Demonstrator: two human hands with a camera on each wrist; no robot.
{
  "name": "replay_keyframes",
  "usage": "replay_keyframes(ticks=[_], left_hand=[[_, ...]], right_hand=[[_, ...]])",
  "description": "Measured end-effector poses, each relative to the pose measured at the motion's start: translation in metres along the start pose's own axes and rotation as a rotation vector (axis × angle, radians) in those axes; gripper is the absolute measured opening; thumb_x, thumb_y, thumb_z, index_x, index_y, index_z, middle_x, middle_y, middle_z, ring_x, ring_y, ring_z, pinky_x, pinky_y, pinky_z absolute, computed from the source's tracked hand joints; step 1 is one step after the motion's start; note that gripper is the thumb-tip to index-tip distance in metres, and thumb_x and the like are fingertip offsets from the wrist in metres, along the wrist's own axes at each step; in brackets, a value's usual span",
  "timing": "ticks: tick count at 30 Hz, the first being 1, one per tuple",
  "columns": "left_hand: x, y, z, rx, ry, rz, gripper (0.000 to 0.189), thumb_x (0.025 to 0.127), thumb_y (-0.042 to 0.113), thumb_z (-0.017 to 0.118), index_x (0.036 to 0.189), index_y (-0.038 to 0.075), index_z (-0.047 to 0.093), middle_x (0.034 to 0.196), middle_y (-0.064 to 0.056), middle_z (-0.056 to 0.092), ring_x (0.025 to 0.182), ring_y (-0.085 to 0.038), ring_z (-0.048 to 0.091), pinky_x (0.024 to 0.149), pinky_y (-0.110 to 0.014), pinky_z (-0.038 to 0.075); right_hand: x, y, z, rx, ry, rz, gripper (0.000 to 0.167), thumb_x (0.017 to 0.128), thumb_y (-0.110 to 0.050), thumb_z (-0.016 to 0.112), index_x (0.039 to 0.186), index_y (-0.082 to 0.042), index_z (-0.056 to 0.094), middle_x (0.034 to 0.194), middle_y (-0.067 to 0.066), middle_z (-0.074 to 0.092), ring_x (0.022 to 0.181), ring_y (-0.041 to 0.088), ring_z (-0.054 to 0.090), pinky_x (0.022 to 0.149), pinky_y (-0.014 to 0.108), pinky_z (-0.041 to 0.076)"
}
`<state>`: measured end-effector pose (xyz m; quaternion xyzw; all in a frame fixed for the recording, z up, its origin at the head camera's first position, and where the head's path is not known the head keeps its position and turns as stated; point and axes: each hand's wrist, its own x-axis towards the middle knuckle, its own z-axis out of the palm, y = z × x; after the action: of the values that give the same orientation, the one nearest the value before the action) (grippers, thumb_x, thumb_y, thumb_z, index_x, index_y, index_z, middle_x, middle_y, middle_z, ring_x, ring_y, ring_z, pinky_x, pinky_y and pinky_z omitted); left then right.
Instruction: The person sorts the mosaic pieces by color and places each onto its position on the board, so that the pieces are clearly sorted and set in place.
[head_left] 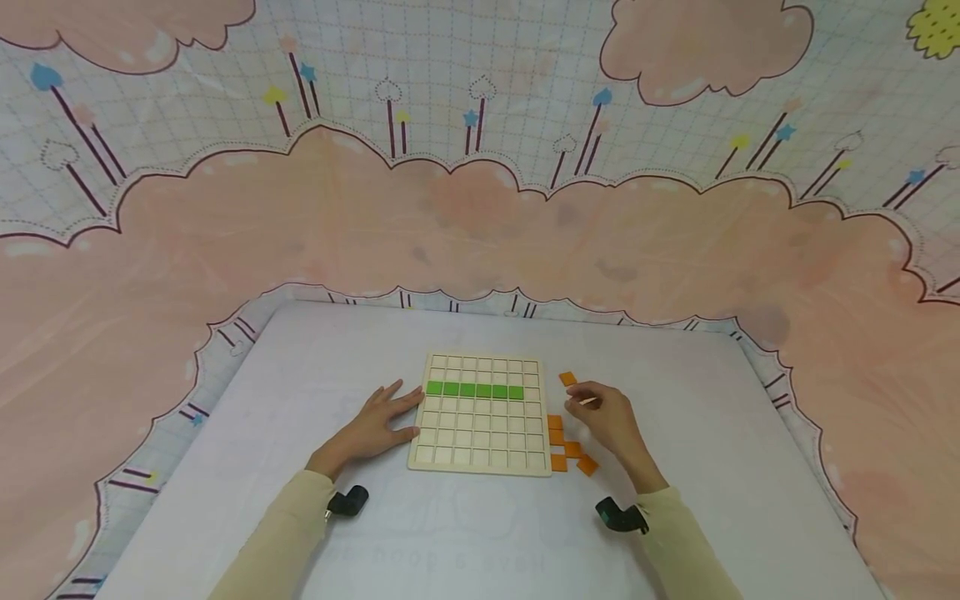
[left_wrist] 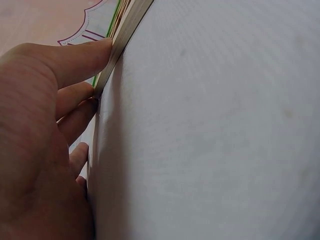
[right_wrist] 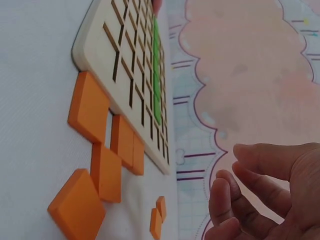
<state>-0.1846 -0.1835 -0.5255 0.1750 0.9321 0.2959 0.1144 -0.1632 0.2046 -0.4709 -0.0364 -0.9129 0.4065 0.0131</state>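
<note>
A pale wooden grid board [head_left: 480, 421] lies flat, with several green tiles [head_left: 468, 390] in one row near its far end. My left hand [head_left: 372, 423] spreads its fingers and touches the board's left edge; in the left wrist view the thumb [left_wrist: 82, 60] meets the board's side [left_wrist: 122, 37]. My right hand [head_left: 607, 417] hovers right of the board, close to an orange tile [head_left: 568, 378]. In the right wrist view, thumb and fingers [right_wrist: 265, 157] are bent and apart, with nothing visible between them.
Several orange tiles [head_left: 573, 450] lie loosely by the board's lower right edge, some touching it. Everything sits on a white tabletop [head_left: 450, 533]. A patterned pink and white cloth [head_left: 480, 217] surrounds it. Black wrist cameras [head_left: 621, 515] hang at both sleeves.
</note>
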Motion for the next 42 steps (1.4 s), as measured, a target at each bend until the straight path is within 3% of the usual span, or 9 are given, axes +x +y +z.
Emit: replay_keyframes(ticks=[11,19,42], left_hand=[[0.0,0.002,0.0,-0.003,0.005,0.015,0.066,0.093,0.035,0.066,0.151,0.016,0.04,0.16,-0.004,0.034,0.153,-0.038,0.008,0.123,-0.062,0.006],[-0.001,0.003,-0.001,-0.006,0.0,0.012,0.065,0.093,0.034,0.066,0.151,0.016,0.041,0.16,-0.004,0.034,0.153,-0.039,0.007,0.123,-0.063,0.006],[0.0,0.002,-0.002,-0.002,0.005,0.038,0.065,0.093,0.033,0.066,0.15,0.013,0.042,0.159,-0.005,0.035,0.153,-0.038,0.008,0.123,-0.061,0.004]], right_hand=[[-0.012,0.014,-0.009,-0.034,-0.017,0.031,0.025,0.09,-0.018,0.07,0.112,-0.006,0.07,0.102,0.009,0.069,0.087,0.021,0.063,0.073,0.026,0.054],[-0.023,0.024,-0.013,-0.039,-0.028,0.042,0.023,0.088,-0.016,0.072,0.109,-0.005,0.071,0.098,0.009,0.07,0.083,0.019,0.062,0.064,0.023,0.05],[-0.049,0.044,-0.01,-0.119,-0.079,0.091,0.023,0.081,-0.016,0.079,0.101,-0.008,0.073,0.09,0.001,0.07,0.078,0.015,0.059,0.067,0.024,0.048]])
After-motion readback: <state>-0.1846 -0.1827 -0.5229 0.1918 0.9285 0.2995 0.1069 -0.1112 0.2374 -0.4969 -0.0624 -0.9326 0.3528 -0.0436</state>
